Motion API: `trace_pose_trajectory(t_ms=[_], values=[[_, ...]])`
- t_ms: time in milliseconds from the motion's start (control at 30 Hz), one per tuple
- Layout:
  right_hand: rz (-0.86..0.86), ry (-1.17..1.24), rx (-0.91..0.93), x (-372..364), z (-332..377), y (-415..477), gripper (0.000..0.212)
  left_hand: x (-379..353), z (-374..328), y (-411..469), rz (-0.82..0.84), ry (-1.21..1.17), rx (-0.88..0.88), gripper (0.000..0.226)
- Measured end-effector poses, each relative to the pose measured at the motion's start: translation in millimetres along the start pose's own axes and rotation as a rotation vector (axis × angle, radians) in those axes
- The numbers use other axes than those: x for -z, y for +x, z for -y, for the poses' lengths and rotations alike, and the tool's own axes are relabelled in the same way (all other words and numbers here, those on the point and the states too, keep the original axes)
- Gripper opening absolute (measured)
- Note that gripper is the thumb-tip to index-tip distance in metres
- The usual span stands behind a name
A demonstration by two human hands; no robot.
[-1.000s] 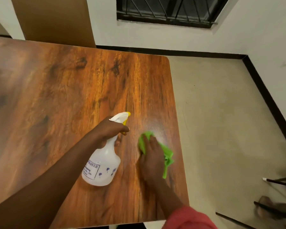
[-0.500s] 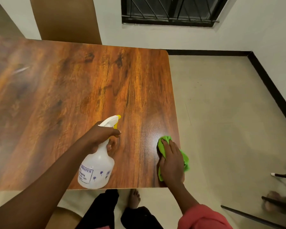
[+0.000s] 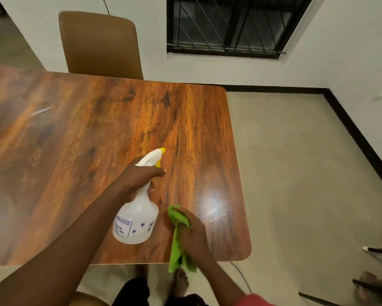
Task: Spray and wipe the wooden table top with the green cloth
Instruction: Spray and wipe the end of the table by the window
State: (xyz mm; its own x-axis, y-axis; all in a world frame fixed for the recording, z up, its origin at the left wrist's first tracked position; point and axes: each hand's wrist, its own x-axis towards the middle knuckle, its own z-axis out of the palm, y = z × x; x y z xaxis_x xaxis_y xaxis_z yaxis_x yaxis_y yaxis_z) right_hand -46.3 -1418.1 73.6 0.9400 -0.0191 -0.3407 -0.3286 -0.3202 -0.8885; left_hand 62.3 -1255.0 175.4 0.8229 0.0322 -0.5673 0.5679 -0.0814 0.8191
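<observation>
The wooden table top point(image 3: 79, 151) fills the left and middle of the view, with a shiny patch near its right front corner. My left hand point(image 3: 139, 177) grips the neck of a white spray bottle point(image 3: 137, 224) with a yellow nozzle, held above the table's front part. Just right of the bottle, my right hand point(image 3: 193, 237) holds the green cloth point(image 3: 176, 237) down on the table near the front edge. Part of the cloth hangs over that edge.
A brown chair point(image 3: 100, 44) stands against the table's far side. A barred window point(image 3: 229, 25) is in the white wall behind. Beige floor point(image 3: 307, 184) lies to the right, with dark chair legs point(image 3: 377, 250) at the lower right. My feet show under the table's front edge.
My right hand has dragged the green cloth left from the table's right front corner to just beside the bottle. The view tilted up, revealing the chair.
</observation>
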Motion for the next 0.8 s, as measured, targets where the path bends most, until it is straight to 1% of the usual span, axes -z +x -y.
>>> trace_pose_trajectory(t_ms=[33,100,167,233,300,500,667,733,800], values=[[0.012,0.013,-0.050,9,14,12,0.042,-1,-3,0,0.008,-0.003,-0.023,0.053],[-0.039,0.020,-0.082,25,34,34,0.037,-1,-11,0,0.030,-0.015,-0.075,0.052],[-0.109,-0.030,-0.060,37,47,50,0.038,0,-18,1,0.072,-0.023,-0.104,0.052],[-0.143,-0.096,-0.028,46,56,60,0.037,4,-23,1,0.091,-0.048,-0.117,0.050],[-0.165,-0.093,-0.002,47,66,67,0.032,12,-28,0,0.088,-0.069,-0.119,0.048],[-0.207,-0.088,-0.021,32,77,68,0.030,39,-23,11,0.079,-0.095,-0.184,0.055],[-0.223,-0.064,-0.037,16,86,79,0.029,65,-21,21,0.028,-0.103,-0.206,0.044],[-0.226,-0.052,-0.038,9,93,83,0.028,75,-19,24,0.018,-0.100,-0.208,0.045],[-0.235,-0.034,-0.037,0,101,86,0.030,88,-18,25,0.009,-0.101,-0.210,0.050]])
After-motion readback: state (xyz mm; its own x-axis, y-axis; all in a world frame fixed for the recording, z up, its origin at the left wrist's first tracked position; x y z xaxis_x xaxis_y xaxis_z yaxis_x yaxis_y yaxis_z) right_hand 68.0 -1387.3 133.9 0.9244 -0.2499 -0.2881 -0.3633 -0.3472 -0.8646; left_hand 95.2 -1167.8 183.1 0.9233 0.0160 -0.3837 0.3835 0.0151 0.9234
